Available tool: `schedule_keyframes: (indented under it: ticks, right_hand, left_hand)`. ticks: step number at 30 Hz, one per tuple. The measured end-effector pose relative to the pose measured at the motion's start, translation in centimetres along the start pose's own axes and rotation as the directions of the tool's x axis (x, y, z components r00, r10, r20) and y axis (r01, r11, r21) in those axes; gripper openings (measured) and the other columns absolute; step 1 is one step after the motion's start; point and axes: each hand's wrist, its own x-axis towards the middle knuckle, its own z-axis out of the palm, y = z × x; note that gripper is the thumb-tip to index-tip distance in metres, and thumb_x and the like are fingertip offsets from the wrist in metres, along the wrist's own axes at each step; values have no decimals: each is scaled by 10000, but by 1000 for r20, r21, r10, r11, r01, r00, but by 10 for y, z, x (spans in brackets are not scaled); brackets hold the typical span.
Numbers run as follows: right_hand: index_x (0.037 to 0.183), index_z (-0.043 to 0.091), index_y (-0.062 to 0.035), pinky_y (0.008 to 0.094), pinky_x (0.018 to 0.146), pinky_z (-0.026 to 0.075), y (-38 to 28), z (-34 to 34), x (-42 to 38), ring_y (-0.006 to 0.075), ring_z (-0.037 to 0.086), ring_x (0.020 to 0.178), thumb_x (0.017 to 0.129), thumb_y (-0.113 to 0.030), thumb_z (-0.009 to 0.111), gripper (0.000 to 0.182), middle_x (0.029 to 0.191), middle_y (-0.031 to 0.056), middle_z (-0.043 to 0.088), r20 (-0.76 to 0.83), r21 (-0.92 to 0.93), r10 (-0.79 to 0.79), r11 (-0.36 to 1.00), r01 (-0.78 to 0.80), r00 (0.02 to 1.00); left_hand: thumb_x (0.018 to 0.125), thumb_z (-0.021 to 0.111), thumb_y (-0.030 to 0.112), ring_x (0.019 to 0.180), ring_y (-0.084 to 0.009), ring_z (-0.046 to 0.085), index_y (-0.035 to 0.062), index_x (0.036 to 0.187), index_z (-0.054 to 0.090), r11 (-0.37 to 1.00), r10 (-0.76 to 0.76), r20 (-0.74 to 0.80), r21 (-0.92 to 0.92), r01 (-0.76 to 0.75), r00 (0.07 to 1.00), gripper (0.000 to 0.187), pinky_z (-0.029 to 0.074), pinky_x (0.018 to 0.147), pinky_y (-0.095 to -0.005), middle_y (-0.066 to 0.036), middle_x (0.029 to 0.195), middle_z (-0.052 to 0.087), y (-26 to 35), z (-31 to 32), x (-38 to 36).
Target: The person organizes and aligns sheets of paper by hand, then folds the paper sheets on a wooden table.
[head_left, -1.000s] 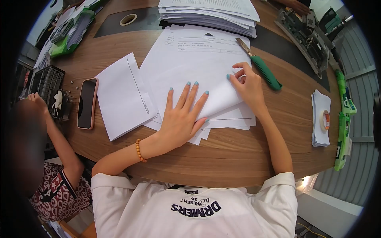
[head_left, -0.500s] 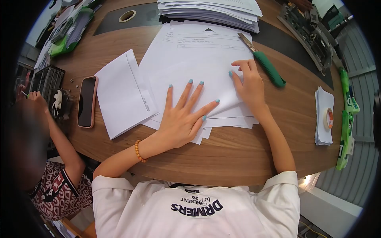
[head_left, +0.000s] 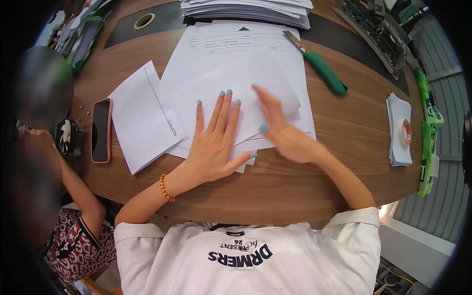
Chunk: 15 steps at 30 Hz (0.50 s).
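My left hand [head_left: 214, 140] lies flat with its fingers spread on white sheets [head_left: 182, 83] on the wooden table. To its right, my right hand [head_left: 285, 130], slightly blurred, is at the right part of a folded-over sheet [head_left: 275, 83]; its fingers are apart and nothing shows between them. A printed form [head_left: 246, 42] shows above the fold. The green-handled cutter [head_left: 325, 73] rests at the upper right of the sheets. Left of my left hand is a folded white paper stack [head_left: 145, 118].
A phone [head_left: 101, 130] lies at the left, a tape ring [head_left: 144, 21] at the upper left. Thick paper stack [head_left: 250, 12] at the top. Small papers [head_left: 399, 130] with a tape roll [head_left: 405, 132] lie right. A metal device [head_left: 371, 37] stands upper right. Another person's arm [head_left: 73, 177] is at left.
My right hand has moved left and down toward my left hand, with a sheet now folded over beside it. My left hand's fingers are closer together. The whole view has shifted slightly.
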Motion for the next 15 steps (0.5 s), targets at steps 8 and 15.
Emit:
schedule_keyframes:
  ticks: [8, 15]
  right_hand:
    - [1323, 271, -32, 382, 1062, 200, -7, -55, -31, 311, 202, 1311, 873, -115, 468, 498, 1397, 189, 209, -233, -514, -60, 855, -71, 971]
    - [1010, 584, 16, 342, 779, 507, -4, -14, -24, 265, 611, 914, 697, -95, 644, 338, 964, 110, 625, 284, -904, -389, 197, 380, 877]
  left_hand:
    - [822, 529, 331, 1312, -359, 179, 140, 1269, 457, 982, 124, -22, 145, -120, 992, 491, 103, 1009, -596, -218, 1406, 207, 0, 1, -2]
    - [806, 565, 191, 984, -291, 581, 21, 1010, 596, 874, 401, -244, 391, -288, 883, 267, 460, 842, -425, -169, 1057, 592, -6, 28, 3]
